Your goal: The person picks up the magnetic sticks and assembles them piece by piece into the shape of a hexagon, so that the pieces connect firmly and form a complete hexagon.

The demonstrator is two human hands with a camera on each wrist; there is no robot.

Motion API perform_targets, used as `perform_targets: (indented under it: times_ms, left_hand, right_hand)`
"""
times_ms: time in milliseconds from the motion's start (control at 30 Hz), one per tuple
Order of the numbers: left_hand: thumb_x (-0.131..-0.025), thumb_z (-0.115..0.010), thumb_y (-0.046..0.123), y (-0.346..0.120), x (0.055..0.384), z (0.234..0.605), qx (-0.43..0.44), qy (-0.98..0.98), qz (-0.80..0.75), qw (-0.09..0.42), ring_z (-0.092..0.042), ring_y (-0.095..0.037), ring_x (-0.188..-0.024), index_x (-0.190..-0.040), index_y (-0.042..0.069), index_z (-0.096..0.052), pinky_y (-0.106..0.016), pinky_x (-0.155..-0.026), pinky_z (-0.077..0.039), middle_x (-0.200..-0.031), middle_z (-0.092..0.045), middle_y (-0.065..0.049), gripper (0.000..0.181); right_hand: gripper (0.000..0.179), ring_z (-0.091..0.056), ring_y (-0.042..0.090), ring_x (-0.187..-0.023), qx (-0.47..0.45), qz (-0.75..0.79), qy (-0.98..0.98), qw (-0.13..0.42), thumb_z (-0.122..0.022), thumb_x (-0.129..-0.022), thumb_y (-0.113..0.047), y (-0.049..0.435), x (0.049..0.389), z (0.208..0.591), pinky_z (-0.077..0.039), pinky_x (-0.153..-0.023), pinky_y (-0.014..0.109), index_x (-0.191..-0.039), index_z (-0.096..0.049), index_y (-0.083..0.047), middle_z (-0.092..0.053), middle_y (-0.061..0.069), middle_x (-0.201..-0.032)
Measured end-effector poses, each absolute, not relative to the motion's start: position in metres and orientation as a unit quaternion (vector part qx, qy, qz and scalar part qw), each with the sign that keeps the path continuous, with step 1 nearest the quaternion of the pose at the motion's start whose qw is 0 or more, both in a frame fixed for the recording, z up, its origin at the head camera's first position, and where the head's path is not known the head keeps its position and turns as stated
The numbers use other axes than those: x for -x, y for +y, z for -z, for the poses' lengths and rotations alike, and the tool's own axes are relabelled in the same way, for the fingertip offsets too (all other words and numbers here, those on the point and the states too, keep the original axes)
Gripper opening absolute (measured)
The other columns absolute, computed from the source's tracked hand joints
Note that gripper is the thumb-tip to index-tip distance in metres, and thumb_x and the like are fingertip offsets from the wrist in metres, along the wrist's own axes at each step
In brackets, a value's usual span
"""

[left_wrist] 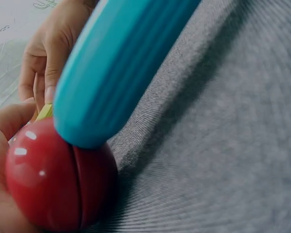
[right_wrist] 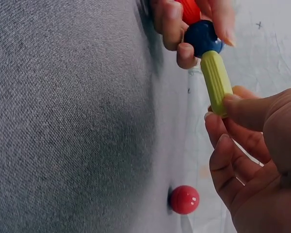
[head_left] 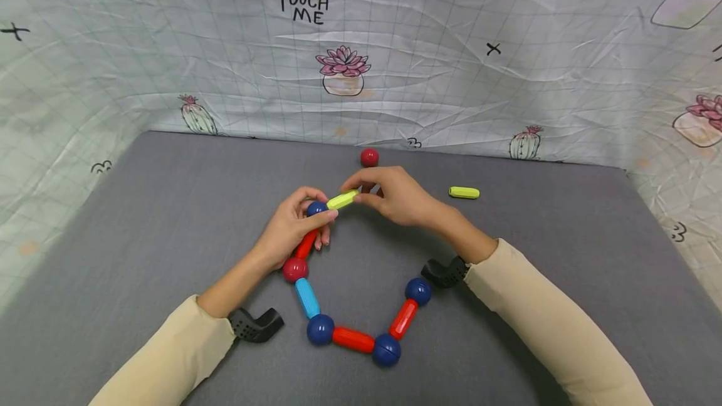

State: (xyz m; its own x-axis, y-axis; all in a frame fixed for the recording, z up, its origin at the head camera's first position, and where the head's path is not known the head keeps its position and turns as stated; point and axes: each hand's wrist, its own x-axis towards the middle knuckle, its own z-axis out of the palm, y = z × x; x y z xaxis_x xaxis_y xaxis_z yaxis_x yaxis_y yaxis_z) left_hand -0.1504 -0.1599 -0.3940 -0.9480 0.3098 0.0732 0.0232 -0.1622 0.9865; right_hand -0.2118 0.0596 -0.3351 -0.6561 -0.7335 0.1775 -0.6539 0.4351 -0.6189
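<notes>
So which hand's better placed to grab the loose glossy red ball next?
Probably the right hand: nearer the loose red ball, though pinching the ridged yellow rod. The left hand, farther off, holds the glossy blue ball meeting that rod.

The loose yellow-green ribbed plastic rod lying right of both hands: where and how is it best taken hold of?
Probably pinch the loose yellow-green ribbed plastic rod at mid-length from above, thumb on its near long side, fingertips on the far: it lies flat, roughly left to right.
</notes>
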Motion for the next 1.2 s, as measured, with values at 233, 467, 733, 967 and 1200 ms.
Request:
perform_targets:
  times_ms: [233, 467, 733, 967, 1200]
  left_hand:
    - [-0.092, -0.064, 0.005, -0.16, 0.151, 0.395, -0.133, 0.643, -0.751, 0.067, -0.052, -0.02, -0.047, -0.12, -0.003, -0.052, -0.027, -0.041, -0.045, -0.087, -0.053, -0.029, 0.032]
    - [-0.092, -0.063, 0.002, -0.161, 0.151, 0.398, -0.155, 0.648, -0.745, 0.037, -0.057, -0.024, -0.053, -0.115, -0.006, -0.057, -0.028, -0.047, -0.049, -0.088, -0.054, -0.033, 0.026]
    - [-0.092, -0.064, 0.003, -0.161, 0.15, 0.398, -0.157, 0.654, -0.739, 0.035, -0.057, -0.025, -0.056, -0.114, -0.006, -0.058, -0.028, -0.049, -0.049, -0.086, -0.055, -0.033, 0.025]
    - [-0.09, -0.066, 0.003, -0.16, 0.15, 0.399, -0.155, 0.665, -0.73, 0.032, -0.057, -0.025, -0.056, -0.111, -0.005, -0.06, -0.029, -0.049, -0.049, -0.082, -0.055, -0.032, 0.023]
    - [-0.09, -0.065, 0.003, -0.16, 0.149, 0.399, -0.156, 0.664, -0.73, 0.034, -0.058, -0.025, -0.057, -0.112, -0.005, -0.06, -0.028, -0.049, -0.049, -0.083, -0.056, -0.032, 0.023]
  right_hand:
    - [0.021, -0.057, 0.011, -0.088, 0.4, 0.331, 0.852, 0.068, -0.065, -0.092, -0.01, 0.06, 0.214, 0.333, -0.05, -0.075, 0.03, -0.113, -0.069, -0.011, -0.066, -0.002, -0.102]
    - [0.023, -0.058, 0.015, -0.096, 0.317, 0.335, 0.887, 0.029, -0.065, -0.093, -0.014, 0.073, 0.235, 0.334, -0.049, -0.077, 0.034, -0.115, -0.068, -0.012, -0.064, 0.0, -0.114]
    - [0.037, -0.056, 0.024, -0.102, 0.281, 0.319, 0.904, 0.037, -0.064, -0.092, -0.009, 0.074, 0.255, 0.344, -0.047, -0.078, 0.039, -0.129, -0.059, -0.012, -0.052, 0.005, -0.134]
    - [0.048, -0.053, 0.031, -0.111, 0.305, 0.268, 0.913, 0.049, -0.064, -0.092, -0.007, 0.066, 0.268, 0.35, -0.041, -0.094, 0.044, -0.138, -0.05, -0.009, -0.038, 0.009, -0.148]
    - [0.037, -0.052, 0.029, -0.107, 0.296, 0.265, 0.917, 0.041, -0.066, -0.091, -0.007, 0.068, 0.268, 0.354, -0.041, -0.092, 0.044, -0.127, -0.061, -0.009, -0.05, 0.012, -0.136]
